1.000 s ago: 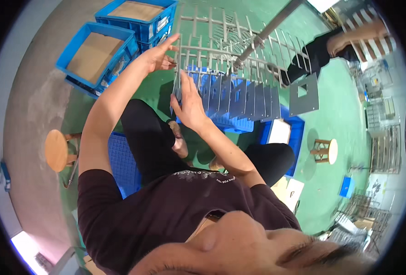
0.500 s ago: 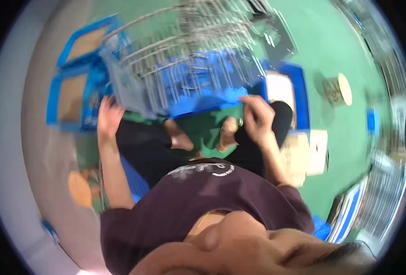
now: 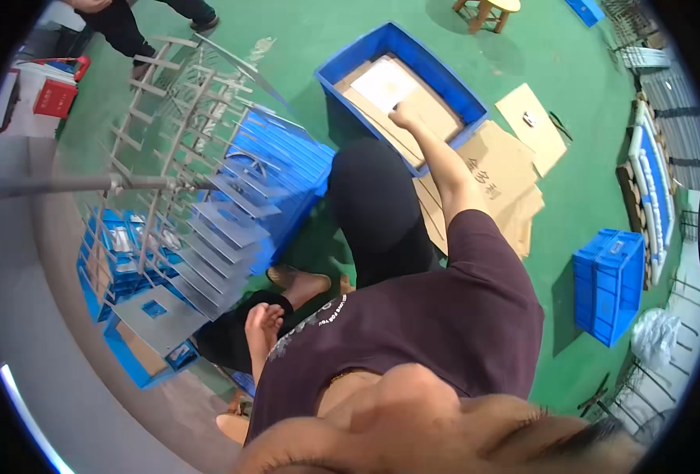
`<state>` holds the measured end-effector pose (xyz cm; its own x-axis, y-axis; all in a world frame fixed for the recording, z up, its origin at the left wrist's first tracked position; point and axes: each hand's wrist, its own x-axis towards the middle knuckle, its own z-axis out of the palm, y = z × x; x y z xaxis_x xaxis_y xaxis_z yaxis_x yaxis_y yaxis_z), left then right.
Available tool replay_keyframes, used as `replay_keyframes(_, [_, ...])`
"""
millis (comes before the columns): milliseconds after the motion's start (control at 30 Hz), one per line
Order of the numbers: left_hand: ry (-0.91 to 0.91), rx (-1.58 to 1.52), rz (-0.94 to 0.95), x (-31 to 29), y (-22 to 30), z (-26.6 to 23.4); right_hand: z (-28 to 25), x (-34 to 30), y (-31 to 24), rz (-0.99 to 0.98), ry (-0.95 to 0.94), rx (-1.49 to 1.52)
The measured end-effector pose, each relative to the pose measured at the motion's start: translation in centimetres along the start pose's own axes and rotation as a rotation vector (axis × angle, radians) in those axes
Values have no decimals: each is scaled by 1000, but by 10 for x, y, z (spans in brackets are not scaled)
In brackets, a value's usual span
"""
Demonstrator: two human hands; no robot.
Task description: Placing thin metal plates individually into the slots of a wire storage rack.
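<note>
My right hand (image 3: 403,115) reaches into a large blue bin (image 3: 454,69), at the corner of a white sheet (image 3: 383,83) lying on brown cardboard. Its fingers look curled in, and whatever they may hold is hidden. Palm up near my thigh, my left hand (image 3: 264,322) has loosely bent, parted fingers with nothing in them. Ahead of it stands a metal rack (image 3: 178,118) with many rods. Several flat grey plates (image 3: 222,251) sit on the rack in a row, and a wider grey plate with a square cutout (image 3: 159,316) is beside my left knee.
A blue crate (image 3: 287,170) stands behind the rack; smaller blue boxes (image 3: 121,237) are at the left. Cardboard sheets (image 3: 496,170) lie right of the bin, with a blue folding crate (image 3: 609,284) farther right. A stool (image 3: 492,8) and another person's legs (image 3: 121,31) are at the far side.
My view has turned right, so the rack now appears farther left. My right hand has left the rack's side for the bin. My left hand has drawn back toward my body.
</note>
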<state>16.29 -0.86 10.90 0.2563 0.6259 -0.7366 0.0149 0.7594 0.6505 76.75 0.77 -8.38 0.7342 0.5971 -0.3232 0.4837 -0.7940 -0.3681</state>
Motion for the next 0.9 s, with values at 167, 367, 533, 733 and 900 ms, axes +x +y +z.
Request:
replay_keyframes(167, [55,102,-63,-3,-8,-2,47,39,-27,-101,-114,-154])
replay_keyframes(367, [62,185,-68,1,5,15,66,79,-65,-176,-15,-257])
replay_keyframes(533, [48,68,-18,-3,48,48,44,79,-31,-52,-302,-39])
replay_keyframes(733, [340,93,77,-28,71,30,37,61,-35,22,-8,-172])
replay_keyframes(900, [814,207,78,-47,70,18,60,96,-16,-123,-119,-79])
